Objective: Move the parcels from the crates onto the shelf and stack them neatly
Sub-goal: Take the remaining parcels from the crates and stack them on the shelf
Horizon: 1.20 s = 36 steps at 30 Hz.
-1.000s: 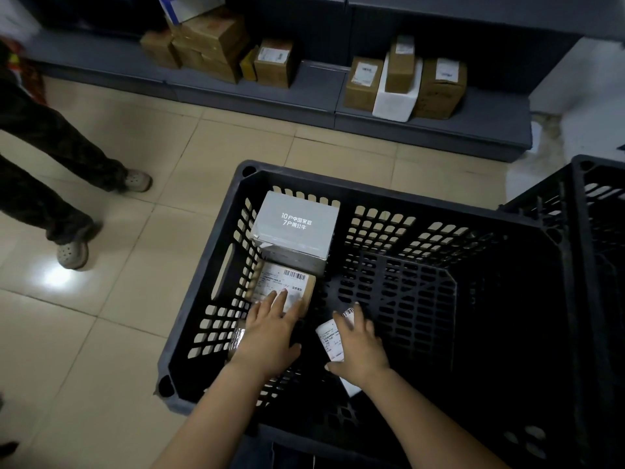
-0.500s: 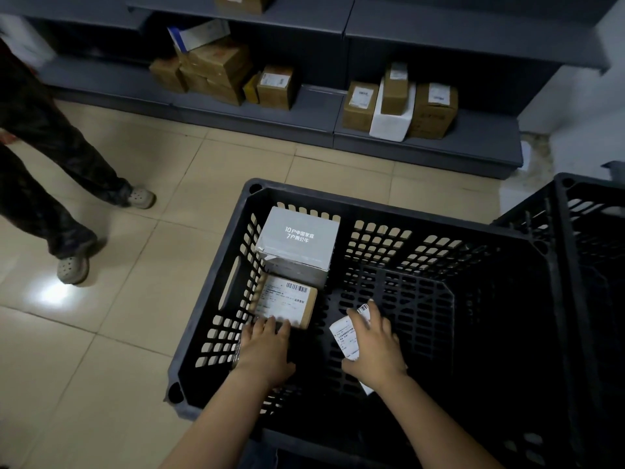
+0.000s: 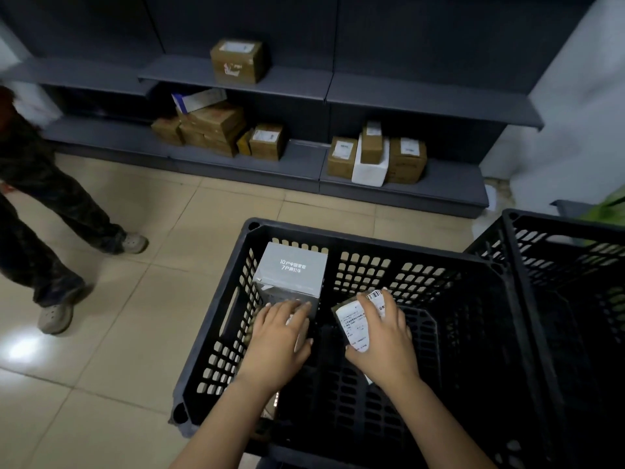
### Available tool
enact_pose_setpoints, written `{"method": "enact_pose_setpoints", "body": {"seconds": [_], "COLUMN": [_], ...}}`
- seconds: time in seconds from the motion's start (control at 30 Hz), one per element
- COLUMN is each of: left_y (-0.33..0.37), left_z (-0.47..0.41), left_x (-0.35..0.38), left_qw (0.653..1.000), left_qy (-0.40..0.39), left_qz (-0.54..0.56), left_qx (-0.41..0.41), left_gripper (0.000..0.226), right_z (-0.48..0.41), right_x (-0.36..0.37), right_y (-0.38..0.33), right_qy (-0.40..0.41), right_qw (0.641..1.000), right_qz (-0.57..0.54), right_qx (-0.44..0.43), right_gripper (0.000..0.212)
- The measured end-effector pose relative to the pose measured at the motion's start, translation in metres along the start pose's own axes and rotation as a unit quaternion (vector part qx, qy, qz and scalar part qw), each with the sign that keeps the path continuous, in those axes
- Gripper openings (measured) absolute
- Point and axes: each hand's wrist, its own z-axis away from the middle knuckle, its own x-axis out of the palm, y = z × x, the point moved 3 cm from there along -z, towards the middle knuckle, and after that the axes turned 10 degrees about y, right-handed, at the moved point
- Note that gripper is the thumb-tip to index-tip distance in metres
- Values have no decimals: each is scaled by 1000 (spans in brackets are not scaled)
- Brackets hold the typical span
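Parcels wait in the black crate (image 3: 372, 240): a grey box (image 3: 291, 269) stands in its far left corner. Just before the box, a brown parcel (image 3: 298, 322) lies under the left hand (image 3: 277, 340), whose fingers stretch over it; a grip cannot be confirmed. The right hand (image 3: 382, 336) curls round a small labelled parcel (image 3: 353, 321), its long axis pointing away from the person. The shelf (image 3: 304, 157) lies straight ahead, beyond the crate.

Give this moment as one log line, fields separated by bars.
left hand: on small parcel, grip unclear | right hand: grips labelled parcel | grey box: in crate
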Motion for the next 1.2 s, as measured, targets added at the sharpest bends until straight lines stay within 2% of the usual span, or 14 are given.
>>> {"method": "enact_pose_setpoints", "body": {"seconds": [0.33, 0.53, 0.7, 0.9, 1.13, 1.2], "left_y": [-2, -24, -41, -50, -45, -36], "left_z": [-33, -57, -84, -104, -111, -103], "left_x": [-18, -9, -3, -5, -9, -12], "left_qw": [999, 995, 982, 950, 931, 930], "left_qy": [25, -59, -120, -156, -180, -155], "left_qz": [-27, -51, -80, -82, -62, -43], "left_qx": [18, 56, 125, 259, 311, 332], "left_gripper": [69, 77, 85, 83, 90, 89], "right_z": [-10, -7, -6, 6, 33, 40], "right_x": [-30, -24, -16, -1, -8, -15], "right_y": [-12, -19, -28, -57, -65, -66], "right_qy": [59, 91, 118, 156, 160, 177], "right_qw": [998, 994, 987, 972, 956, 950], "right_qz": [-22, -17, -6, 9, 26, 27], "right_qx": [7, 56, 110, 174, 243, 258], "right_gripper": [93, 92, 91, 92, 92, 91]}}
